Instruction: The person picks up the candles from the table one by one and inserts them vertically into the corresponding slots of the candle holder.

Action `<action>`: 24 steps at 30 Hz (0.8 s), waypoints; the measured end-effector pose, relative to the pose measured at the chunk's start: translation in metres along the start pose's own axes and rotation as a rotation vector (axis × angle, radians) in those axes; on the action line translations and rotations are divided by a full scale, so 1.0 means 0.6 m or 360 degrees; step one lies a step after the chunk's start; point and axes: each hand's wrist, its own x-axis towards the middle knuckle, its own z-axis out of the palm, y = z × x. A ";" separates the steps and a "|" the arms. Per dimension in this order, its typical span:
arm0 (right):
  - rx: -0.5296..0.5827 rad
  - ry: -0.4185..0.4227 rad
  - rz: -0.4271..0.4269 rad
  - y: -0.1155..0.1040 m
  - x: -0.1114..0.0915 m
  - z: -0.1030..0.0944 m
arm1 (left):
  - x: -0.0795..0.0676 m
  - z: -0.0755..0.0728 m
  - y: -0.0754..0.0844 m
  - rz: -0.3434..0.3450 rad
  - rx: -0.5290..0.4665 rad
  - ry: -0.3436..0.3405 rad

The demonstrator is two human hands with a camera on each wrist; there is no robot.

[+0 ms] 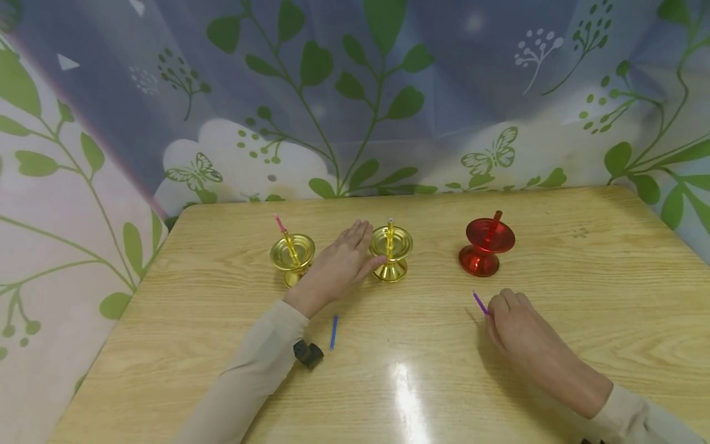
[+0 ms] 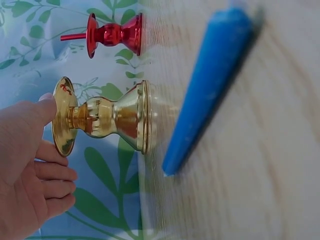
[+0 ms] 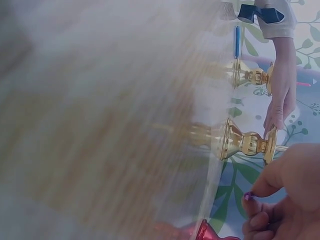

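My left hand (image 1: 341,259) reaches to the middle gold candle holder (image 1: 392,271), its fingers fairly straight along the left side of the dish. In the left wrist view the thumb (image 2: 46,102) lies at the dish's rim. My right hand (image 1: 524,339) pinches a purple candle (image 1: 480,303) between thumb and fingers, low in front of the red candle holder (image 1: 480,262). In the right wrist view only the purple candle's end (image 3: 248,196) shows at the fingertips. A blue candle (image 1: 334,332) lies on the table near my left forearm.
Left of my left hand stands another gold candle holder (image 1: 281,262) with a pink candle (image 1: 280,222) upright in it. All three holders stand in a row on the wooden table (image 1: 421,333). Behind it hangs a leaf-patterned cloth (image 1: 438,111). A small black device (image 1: 307,354) sits at my left wrist.
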 end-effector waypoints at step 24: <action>0.0306 0.0251 -0.0021 -0.022 0.035 -0.017 | 0.005 0.005 0.006 -0.0035 0.0000 -0.0014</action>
